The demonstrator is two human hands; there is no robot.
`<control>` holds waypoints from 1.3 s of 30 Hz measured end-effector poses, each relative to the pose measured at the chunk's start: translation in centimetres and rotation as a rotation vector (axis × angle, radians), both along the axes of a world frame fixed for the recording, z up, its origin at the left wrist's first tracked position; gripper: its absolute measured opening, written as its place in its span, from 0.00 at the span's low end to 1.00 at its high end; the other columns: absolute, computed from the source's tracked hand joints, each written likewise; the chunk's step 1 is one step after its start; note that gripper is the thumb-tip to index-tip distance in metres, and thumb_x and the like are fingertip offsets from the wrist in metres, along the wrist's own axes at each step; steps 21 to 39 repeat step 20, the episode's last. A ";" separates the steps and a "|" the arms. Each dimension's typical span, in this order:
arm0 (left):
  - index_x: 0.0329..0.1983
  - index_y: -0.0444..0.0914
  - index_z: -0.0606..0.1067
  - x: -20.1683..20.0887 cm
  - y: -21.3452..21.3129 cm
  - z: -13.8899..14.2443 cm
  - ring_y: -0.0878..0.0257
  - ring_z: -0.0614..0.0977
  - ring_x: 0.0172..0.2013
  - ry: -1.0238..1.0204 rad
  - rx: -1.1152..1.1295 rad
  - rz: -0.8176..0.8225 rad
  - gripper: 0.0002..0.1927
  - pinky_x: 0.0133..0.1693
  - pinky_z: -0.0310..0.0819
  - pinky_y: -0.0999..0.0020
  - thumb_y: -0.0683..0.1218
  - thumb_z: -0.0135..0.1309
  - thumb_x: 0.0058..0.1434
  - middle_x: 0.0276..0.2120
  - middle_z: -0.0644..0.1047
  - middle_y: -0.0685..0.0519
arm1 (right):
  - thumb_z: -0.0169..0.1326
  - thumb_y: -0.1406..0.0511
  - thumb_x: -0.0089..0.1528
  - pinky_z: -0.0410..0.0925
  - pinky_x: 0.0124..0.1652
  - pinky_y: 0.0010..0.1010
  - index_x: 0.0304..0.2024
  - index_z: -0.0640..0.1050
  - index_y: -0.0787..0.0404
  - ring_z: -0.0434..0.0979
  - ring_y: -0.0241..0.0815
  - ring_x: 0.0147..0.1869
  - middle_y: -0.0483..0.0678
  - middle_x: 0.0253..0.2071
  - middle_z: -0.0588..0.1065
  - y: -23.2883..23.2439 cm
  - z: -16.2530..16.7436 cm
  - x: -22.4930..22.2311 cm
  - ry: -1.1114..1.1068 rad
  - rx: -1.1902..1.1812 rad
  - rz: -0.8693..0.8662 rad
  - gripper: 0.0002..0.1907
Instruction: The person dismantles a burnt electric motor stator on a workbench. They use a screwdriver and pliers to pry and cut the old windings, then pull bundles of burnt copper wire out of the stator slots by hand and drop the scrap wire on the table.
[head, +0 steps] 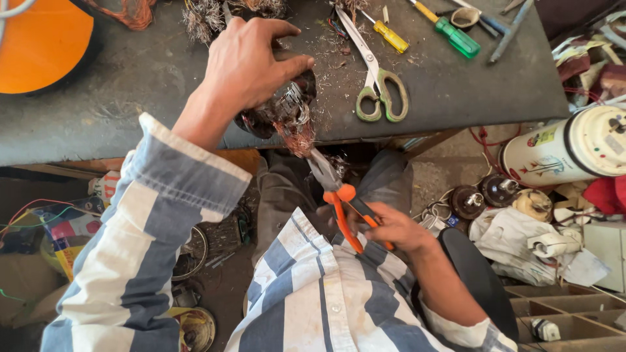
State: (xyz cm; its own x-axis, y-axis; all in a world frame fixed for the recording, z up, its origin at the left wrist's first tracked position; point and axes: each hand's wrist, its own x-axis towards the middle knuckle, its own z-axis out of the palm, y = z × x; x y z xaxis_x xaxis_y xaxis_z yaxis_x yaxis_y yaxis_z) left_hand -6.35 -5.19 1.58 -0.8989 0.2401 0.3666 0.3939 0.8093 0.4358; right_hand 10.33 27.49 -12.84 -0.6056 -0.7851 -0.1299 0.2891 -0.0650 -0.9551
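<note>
My left hand (251, 62) grips a dark round motor stator (287, 107) from above at the front edge of the dark workbench (117, 111). A tuft of copper winding wire (298, 137) sticks out of the stator's lower side. My right hand (391, 228), down near my lap, is closed on the orange handles of a pair of pliers (342, 205). The pliers' jaws reach up and bite the copper wire just below the stator.
On the bench lie green-handled scissors (378, 85), a yellow screwdriver (391, 36), a green screwdriver (456, 36) and bundles of stripped wire (202, 16). An orange disc (39, 45) sits at far left. A white cylindrical appliance (574, 146), motor parts and rags clutter the floor at right.
</note>
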 end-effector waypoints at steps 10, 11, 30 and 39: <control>0.52 0.42 0.82 -1.5 -0.3 -0.3 0.43 0.83 0.43 -0.144 0.046 0.114 0.29 0.46 0.75 0.51 0.66 0.65 0.57 0.39 0.82 0.39 | 0.51 0.64 0.53 0.65 0.56 0.31 0.69 0.67 0.67 0.73 0.44 0.61 0.55 0.71 0.68 7.3 9.0 -2.7 0.403 0.328 -0.347 0.39; 0.53 0.42 0.81 -1.6 -0.3 -0.3 0.44 0.83 0.43 -0.186 0.055 0.122 0.29 0.47 0.75 0.51 0.66 0.64 0.58 0.40 0.82 0.40 | 0.50 0.65 0.55 0.64 0.59 0.30 0.67 0.69 0.65 0.70 0.42 0.65 0.55 0.70 0.68 7.5 9.9 -3.8 0.474 0.408 -0.429 0.35; 0.53 0.43 0.81 -0.8 0.3 0.9 0.42 0.82 0.47 -0.211 0.073 0.190 0.29 0.50 0.74 0.51 0.65 0.64 0.56 0.42 0.82 0.37 | 0.64 0.61 0.64 0.69 0.62 0.42 0.59 0.80 0.60 0.75 0.54 0.64 0.50 0.65 0.75 0.2 15.5 -11.7 1.418 1.069 -0.667 0.22; 0.53 0.43 0.81 -0.8 0.3 0.9 0.42 0.82 0.47 -0.211 0.073 0.190 0.29 0.50 0.74 0.51 0.65 0.64 0.56 0.42 0.82 0.37 | 0.64 0.61 0.64 0.69 0.62 0.42 0.59 0.80 0.60 0.75 0.54 0.64 0.50 0.65 0.75 0.2 15.5 -11.7 1.418 1.069 -0.667 0.22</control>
